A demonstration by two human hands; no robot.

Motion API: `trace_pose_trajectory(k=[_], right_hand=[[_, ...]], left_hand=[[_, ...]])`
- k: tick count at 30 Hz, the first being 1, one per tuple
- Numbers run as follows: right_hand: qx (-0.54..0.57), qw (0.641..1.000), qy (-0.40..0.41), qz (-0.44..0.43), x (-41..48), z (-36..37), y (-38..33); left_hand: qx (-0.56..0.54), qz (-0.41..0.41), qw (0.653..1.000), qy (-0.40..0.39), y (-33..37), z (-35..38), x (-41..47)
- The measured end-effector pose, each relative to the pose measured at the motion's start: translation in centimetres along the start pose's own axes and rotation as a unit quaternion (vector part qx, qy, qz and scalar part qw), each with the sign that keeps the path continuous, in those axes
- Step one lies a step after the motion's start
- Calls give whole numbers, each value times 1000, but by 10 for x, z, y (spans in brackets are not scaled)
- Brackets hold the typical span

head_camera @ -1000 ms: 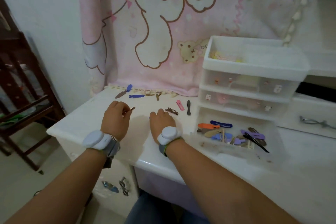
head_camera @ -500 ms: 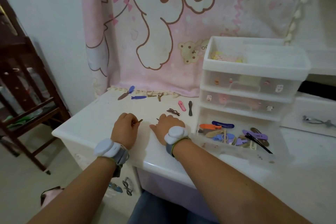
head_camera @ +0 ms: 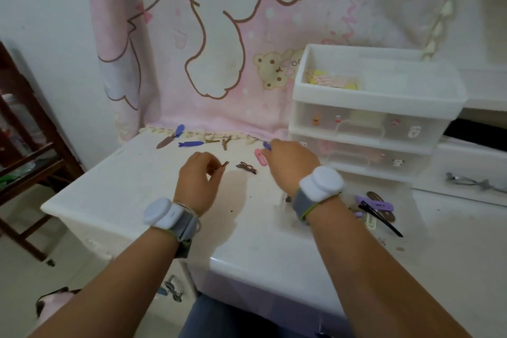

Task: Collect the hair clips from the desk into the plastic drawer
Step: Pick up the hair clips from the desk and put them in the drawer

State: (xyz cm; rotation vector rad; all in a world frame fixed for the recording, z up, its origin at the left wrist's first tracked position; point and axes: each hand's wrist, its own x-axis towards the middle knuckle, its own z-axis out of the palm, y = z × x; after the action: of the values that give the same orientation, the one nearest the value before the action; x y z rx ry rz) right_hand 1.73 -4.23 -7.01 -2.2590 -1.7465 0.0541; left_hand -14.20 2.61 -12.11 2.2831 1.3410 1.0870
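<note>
Two hands work over the desk [head_camera: 137,195]. The left hand [head_camera: 196,184] pinches a thin brown clip [head_camera: 223,165], fingers curled narrow. The right hand [head_camera: 289,164], left of the drawer [head_camera: 395,217], grips a purple clip [head_camera: 266,145], just touching a pink clip [head_camera: 260,156]. A dark bow clip [head_camera: 246,167] lies between the hands. More clips [head_camera: 375,204] lie in the drawer.

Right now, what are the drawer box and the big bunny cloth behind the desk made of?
The drawer box looks like plastic: white frame, cloudy see-through fronts with small things showing through. The bunny cloth looks like soft fleece, matte and slightly fuzzy, hanging in folds with a braided trim; the exact fabric is unclear.
</note>
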Motion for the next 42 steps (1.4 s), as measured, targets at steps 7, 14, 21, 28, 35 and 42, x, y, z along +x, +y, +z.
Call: trace_pose_trajectory(k=[7, 14, 21, 28, 35, 42], right_hand=[[-65, 989, -36, 126, -53, -17, 99], [-98, 981, -56, 158, -67, -12, 111], [41, 983, 169, 60, -46, -10, 49], [171, 982, 74, -34, -11, 43, -58], [13, 991, -12, 131, 46, 105, -65], [-7, 993, -27, 113, 52, 124, -54]], left_hand=[[-70, 159, 976, -130, 94, 51, 7], [-15, 224, 942, -251, 98, 67, -4], [-23, 92, 993, -74, 16, 13, 18], [121, -65, 986, -92, -81, -27, 37], [204, -92, 967, -124, -116, -21, 68], [188, -114, 963, -155, -136, 15, 124]])
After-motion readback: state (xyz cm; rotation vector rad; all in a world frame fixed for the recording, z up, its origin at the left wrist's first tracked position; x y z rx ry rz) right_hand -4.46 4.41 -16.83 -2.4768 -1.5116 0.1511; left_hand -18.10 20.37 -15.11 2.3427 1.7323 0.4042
